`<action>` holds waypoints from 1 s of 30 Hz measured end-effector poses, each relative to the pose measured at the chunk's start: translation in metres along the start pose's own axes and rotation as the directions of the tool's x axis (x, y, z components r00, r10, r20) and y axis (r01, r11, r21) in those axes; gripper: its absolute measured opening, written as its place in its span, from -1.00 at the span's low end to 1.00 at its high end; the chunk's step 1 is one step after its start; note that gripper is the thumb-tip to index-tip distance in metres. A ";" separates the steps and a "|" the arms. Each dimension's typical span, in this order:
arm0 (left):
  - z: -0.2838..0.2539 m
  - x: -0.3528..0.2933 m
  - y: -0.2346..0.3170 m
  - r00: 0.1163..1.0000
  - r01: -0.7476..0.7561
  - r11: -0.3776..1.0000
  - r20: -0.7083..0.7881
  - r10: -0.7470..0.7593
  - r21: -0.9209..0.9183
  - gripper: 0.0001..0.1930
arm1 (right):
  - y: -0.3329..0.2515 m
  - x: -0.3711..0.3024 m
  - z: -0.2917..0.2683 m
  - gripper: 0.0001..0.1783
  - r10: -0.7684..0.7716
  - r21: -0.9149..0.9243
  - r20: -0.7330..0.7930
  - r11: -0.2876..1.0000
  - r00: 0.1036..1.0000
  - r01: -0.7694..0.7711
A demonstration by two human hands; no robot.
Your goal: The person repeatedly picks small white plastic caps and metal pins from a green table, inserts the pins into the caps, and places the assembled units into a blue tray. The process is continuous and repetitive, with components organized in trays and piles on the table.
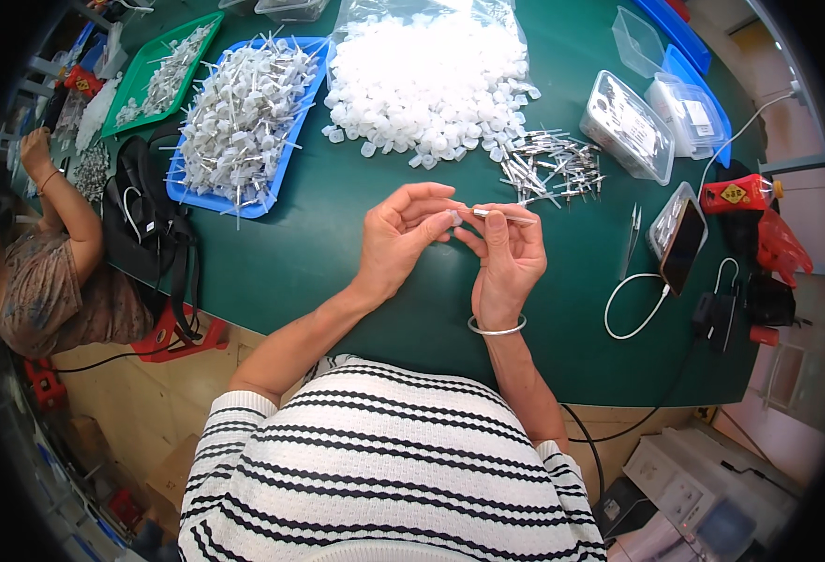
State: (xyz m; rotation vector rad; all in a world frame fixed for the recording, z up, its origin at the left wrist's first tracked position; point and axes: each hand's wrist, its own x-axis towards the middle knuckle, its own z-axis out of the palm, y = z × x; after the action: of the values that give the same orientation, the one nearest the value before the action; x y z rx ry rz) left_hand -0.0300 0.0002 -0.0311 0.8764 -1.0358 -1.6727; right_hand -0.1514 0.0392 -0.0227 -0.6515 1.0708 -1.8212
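Note:
Over the green table my left hand (399, 236) pinches a small whitish plastic cap (455, 218) between thumb and fingers. Close beside it, my right hand (508, 251) grips a thin metal pin (483, 213), its end pointing at the left fingertips. Whether pin and cap touch is too small to tell. Just beyond the right hand lies a heap of loose metal pins (553, 169). Past both hands spreads a large pile of white plastic caps (422, 84), spilling from a clear bag. A blue tray (176, 184) at the left is heaped with pins fitted with caps.
A green tray (112, 110) with more pieces stands far left. At the right are a clear box (656, 167), tweezers (631, 234), a phone (682, 245) on a small container, and a white cable (609, 314). A black bag (136, 211) and another person's arm (77, 217) are left.

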 end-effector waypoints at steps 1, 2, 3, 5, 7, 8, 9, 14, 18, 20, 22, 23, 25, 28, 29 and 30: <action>-0.001 0.001 0.000 1.000 0.018 1.000 -0.003 -0.018 -0.017 -0.75 | 0.001 0.000 -0.001 -0.85 0.001 -0.002 0.005 1.000 1.000 -0.001; -0.004 0.001 0.001 0.999 0.036 0.999 -0.005 -0.036 -0.033 -0.76 | 0.002 -0.001 -0.002 -0.85 0.001 -0.005 0.010 1.000 1.000 -0.001; -0.006 0.002 0.001 0.999 0.053 0.997 -0.006 -0.054 -0.050 -0.76 | 0.002 -0.001 -0.001 -0.85 0.008 0.004 0.016 1.000 1.000 -0.008; -0.011 0.005 -0.003 0.997 0.083 0.994 -0.001 -0.083 -0.076 -0.80 | 0.000 -0.003 0.003 -0.84 0.020 0.021 0.029 1.000 0.999 -0.020; -0.014 0.007 -0.003 0.992 0.128 0.986 0.014 -0.127 -0.103 -0.82 | 0.002 -0.004 0.001 -0.84 0.013 0.006 0.032 1.000 0.999 -0.013; -0.014 0.008 -0.001 0.987 0.159 0.980 0.028 -0.156 -0.118 -0.83 | 0.002 -0.004 0.000 -0.84 0.009 -0.001 0.033 1.000 0.999 -0.009; -0.014 0.008 -0.001 0.982 0.190 0.973 0.045 -0.185 -0.134 -0.83 | 0.001 -0.002 -0.001 -0.85 -0.014 -0.006 0.039 1.000 0.999 0.014; -0.019 0.012 0.008 0.901 0.435 0.865 0.134 -0.414 -0.251 -0.75 | -0.009 0.003 -0.003 -0.87 -0.124 -0.130 0.057 0.983 0.991 0.131; -0.021 0.012 0.005 0.875 0.484 0.817 0.193 -0.444 -0.313 -0.68 | -0.005 0.002 -0.005 -0.87 -0.227 -0.264 0.144 0.929 0.963 0.258; -0.022 0.013 0.005 0.869 0.494 0.803 0.226 -0.441 -0.333 -0.69 | -0.002 0.002 -0.011 -0.88 -0.251 -0.342 0.182 0.891 0.951 0.301; -0.023 0.014 0.004 0.865 0.501 0.795 0.243 -0.440 -0.342 -0.69 | -0.003 0.002 -0.009 -0.88 -0.261 -0.335 0.178 0.890 0.949 0.308; -0.023 0.014 0.004 0.864 0.502 0.795 0.244 -0.441 -0.340 -0.69 | -0.003 0.002 -0.008 -0.88 -0.266 -0.332 0.176 0.890 0.948 0.312; -0.022 0.013 0.004 0.865 0.499 0.802 0.240 -0.440 -0.329 -0.69 | -0.002 0.003 -0.009 -0.88 -0.271 -0.350 0.183 0.880 0.945 0.320; -0.021 0.012 0.006 0.870 0.491 0.814 0.229 -0.438 -0.311 -0.69 | -0.002 0.003 -0.009 -0.89 -0.265 -0.358 0.179 0.879 0.948 0.314; -0.021 0.012 0.006 0.869 0.492 0.814 0.227 -0.439 -0.308 -0.69 | -0.002 0.003 -0.009 -0.89 -0.261 -0.357 0.175 0.882 0.949 0.308; -0.021 0.012 0.006 0.869 0.491 0.816 0.225 -0.440 -0.305 -0.69 | -0.002 0.003 -0.009 -0.89 -0.259 -0.354 0.176 0.884 0.950 0.307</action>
State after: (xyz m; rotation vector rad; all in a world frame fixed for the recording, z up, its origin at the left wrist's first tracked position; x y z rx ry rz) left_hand -0.0129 -0.0179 -0.0343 0.8158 -0.5959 -2.2843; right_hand -0.1606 0.0408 -0.0253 -1.1921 1.3102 -1.8001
